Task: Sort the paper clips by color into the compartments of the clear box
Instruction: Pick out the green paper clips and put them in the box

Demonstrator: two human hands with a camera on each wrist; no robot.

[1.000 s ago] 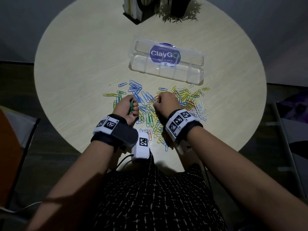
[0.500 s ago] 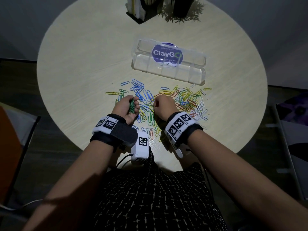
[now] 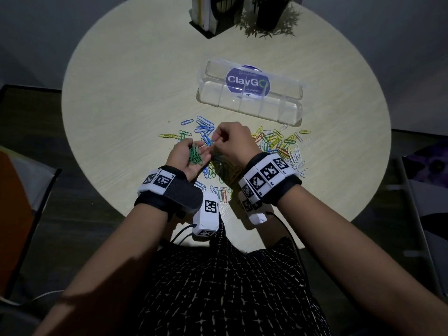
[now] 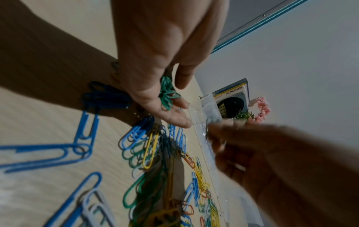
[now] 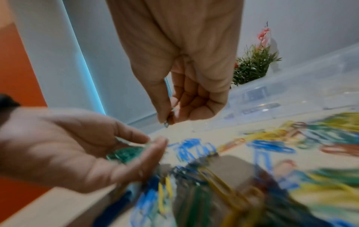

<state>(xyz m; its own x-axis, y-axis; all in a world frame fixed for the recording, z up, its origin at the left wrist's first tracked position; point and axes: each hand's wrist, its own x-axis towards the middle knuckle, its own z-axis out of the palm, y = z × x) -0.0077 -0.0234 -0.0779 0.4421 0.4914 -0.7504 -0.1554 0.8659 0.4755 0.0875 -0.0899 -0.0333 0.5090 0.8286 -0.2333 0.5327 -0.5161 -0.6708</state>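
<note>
A loose pile of coloured paper clips (image 3: 278,144) lies on the round table (image 3: 121,105) in front of the clear box (image 3: 291,112). The box's lid (image 3: 247,80) stands open behind it, and the compartments look empty. My left hand (image 3: 191,154) is palm up above the pile. It carries a bunch of green clips (image 3: 195,155) (image 4: 167,93) on loosely bent fingers. My right hand (image 3: 232,144) hovers just right of it. Its thumb and forefinger pinch one small clip (image 5: 167,121) above the left fingertips; the clip's colour is unclear.
A book stand (image 3: 208,13) and a potted plant (image 3: 266,15) stand at the table's far edge, behind the box. An orange chair (image 3: 12,190) is at the left. The table's near edge runs just under my wrists.
My left hand has opened from a fist round the green clips and turned palm up. My right hand has lifted off the pile with a clip and moved toward the left palm.
</note>
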